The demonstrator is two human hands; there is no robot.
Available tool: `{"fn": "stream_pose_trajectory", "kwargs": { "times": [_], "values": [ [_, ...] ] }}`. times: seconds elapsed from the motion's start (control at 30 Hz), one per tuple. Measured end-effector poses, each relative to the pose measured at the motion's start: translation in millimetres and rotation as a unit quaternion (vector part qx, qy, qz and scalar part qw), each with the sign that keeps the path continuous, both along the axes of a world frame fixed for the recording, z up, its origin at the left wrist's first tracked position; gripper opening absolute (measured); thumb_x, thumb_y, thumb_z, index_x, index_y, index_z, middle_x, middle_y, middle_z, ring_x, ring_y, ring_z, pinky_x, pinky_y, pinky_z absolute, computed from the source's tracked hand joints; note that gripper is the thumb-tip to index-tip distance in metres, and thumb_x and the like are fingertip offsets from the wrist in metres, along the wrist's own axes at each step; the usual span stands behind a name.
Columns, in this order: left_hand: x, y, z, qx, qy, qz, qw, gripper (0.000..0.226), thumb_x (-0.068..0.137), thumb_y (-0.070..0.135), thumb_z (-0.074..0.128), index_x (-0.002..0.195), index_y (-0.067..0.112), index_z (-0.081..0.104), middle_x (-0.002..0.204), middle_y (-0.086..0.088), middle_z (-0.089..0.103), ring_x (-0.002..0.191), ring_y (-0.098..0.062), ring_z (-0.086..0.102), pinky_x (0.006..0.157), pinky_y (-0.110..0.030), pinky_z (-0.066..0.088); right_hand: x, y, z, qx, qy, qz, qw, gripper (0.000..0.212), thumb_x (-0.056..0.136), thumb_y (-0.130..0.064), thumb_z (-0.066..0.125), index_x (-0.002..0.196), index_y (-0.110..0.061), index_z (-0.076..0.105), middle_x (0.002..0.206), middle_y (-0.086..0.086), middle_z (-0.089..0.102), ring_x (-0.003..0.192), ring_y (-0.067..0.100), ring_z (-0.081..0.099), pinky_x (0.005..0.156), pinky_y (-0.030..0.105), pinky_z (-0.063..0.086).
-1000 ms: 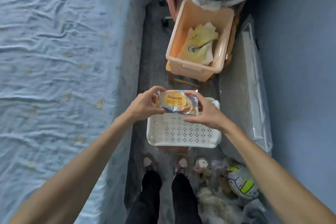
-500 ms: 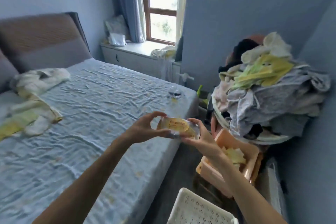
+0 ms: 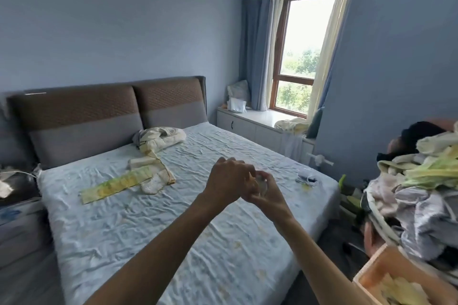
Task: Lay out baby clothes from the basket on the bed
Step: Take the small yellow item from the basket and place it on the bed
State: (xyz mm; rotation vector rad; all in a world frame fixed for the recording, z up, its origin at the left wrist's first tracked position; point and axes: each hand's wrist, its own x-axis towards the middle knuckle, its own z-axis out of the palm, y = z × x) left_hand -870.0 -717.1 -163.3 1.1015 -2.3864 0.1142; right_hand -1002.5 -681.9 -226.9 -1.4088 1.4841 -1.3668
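Note:
Both hands are held out together over the bed (image 3: 173, 230) with its wrinkled light-blue sheet. My left hand (image 3: 226, 181) and my right hand (image 3: 266, 194) grip one small clear packet with a yellow label (image 3: 260, 182), mostly hidden between the fingers. Several baby clothes lie spread near the head of the bed: a long green-yellow strip (image 3: 116, 184), a cream garment with yellow trim (image 3: 155, 173) and a crumpled cream bundle (image 3: 161, 137). The peach basket (image 3: 376, 267) with yellow cloth inside shows at the bottom right corner.
A tall heap of mixed laundry (image 3: 421, 193) stands at the right, beside the bed's foot. A small dark item (image 3: 307, 178) lies on the bed's right edge. A window ledge (image 3: 260, 119) with bags runs behind, and a nightstand (image 3: 17, 186) sits at the left.
My view has swung up from the floor and baskets to the bed and window. Both hands kept hold of the packet and moved out over the sheet, closing tighter together around it.

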Motion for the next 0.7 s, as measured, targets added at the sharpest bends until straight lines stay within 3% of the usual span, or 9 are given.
{"fn": "stream_pose_trajectory", "kwargs": {
  "times": [0.07, 0.17, 0.3, 0.4, 0.5, 0.63, 0.7],
  "values": [
    [45, 4, 4, -0.012, -0.016, 0.025, 0.999, 0.031, 0.081, 0.047, 0.059, 0.106, 0.03, 0.069, 0.101, 0.002, 0.072, 0.099, -0.016, 0.062, 0.093, -0.03, 0.037, 44, 3, 0, 0.01, -0.006, 0.011, 1.0, 0.077, 0.062, -0.017, 0.086, 0.126, -0.015, 0.042, 0.115, 0.01, 0.06, 0.099, 0.014, 0.062, 0.081, 0.023, 0.054],
    [111, 7, 5, 0.015, 0.025, 0.049, 0.998, 0.029, 0.079, 0.045, 0.062, 0.103, 0.031, 0.07, 0.096, 0.002, 0.073, 0.094, -0.017, 0.065, 0.087, -0.028, 0.042, 104, 0, 3, 0.008, -0.02, 0.032, 0.999, 0.065, 0.072, 0.005, 0.077, 0.125, -0.007, 0.041, 0.101, 0.003, 0.059, 0.084, 0.003, 0.06, 0.067, 0.011, 0.05],
    [190, 9, 1, 0.09, 0.155, 0.079, 0.981, 0.026, 0.075, 0.041, 0.066, 0.101, 0.036, 0.068, 0.092, 0.006, 0.073, 0.086, -0.011, 0.065, 0.072, -0.025, 0.049, 172, -14, 1, -0.001, -0.023, 0.064, 0.998, 0.065, 0.07, -0.008, 0.081, 0.124, -0.014, 0.046, 0.114, 0.01, 0.06, 0.095, 0.012, 0.062, 0.073, 0.016, 0.051],
    [250, 3, -9, 0.144, 0.265, 0.099, 0.948, 0.023, 0.072, 0.033, 0.068, 0.095, 0.036, 0.07, 0.088, 0.008, 0.073, 0.076, -0.004, 0.063, 0.069, -0.023, 0.051, 228, -28, 0, 0.002, -0.017, 0.108, 0.994, 0.062, 0.072, -0.015, 0.081, 0.124, -0.017, 0.046, 0.111, 0.005, 0.059, 0.092, 0.006, 0.059, 0.065, 0.006, 0.047],
    [301, -4, -23, 0.157, 0.347, 0.126, 0.916, 0.022, 0.074, 0.022, 0.074, 0.089, 0.037, 0.07, 0.081, 0.01, 0.07, 0.071, -0.005, 0.064, 0.067, -0.024, 0.054, 275, -46, -9, 0.015, -0.005, 0.149, 0.989, 0.064, 0.071, -0.02, 0.081, 0.125, -0.017, 0.047, 0.113, 0.006, 0.06, 0.093, 0.01, 0.06, 0.07, 0.014, 0.05],
    [366, -18, -35, 0.161, 0.421, 0.163, 0.878, 0.021, 0.071, 0.019, 0.076, 0.087, 0.033, 0.072, 0.082, 0.005, 0.073, 0.075, -0.011, 0.069, 0.069, -0.028, 0.058, 337, -74, -21, 0.023, -0.001, 0.195, 0.981, 0.076, 0.058, -0.046, 0.082, 0.123, -0.021, 0.051, 0.112, 0.007, 0.064, 0.102, 0.021, 0.063, 0.087, 0.037, 0.053],
    [397, -27, -36, 0.148, 0.45, 0.181, 0.862, 0.022, 0.069, 0.018, 0.074, 0.082, 0.035, 0.071, 0.077, 0.008, 0.073, 0.072, -0.01, 0.069, 0.067, -0.029, 0.058, 368, -91, -25, 0.021, 0.001, 0.224, 0.974, 0.066, 0.066, -0.036, 0.081, 0.122, -0.018, 0.052, 0.11, 0.007, 0.064, 0.101, 0.022, 0.062, 0.086, 0.034, 0.051]
  ]
}}
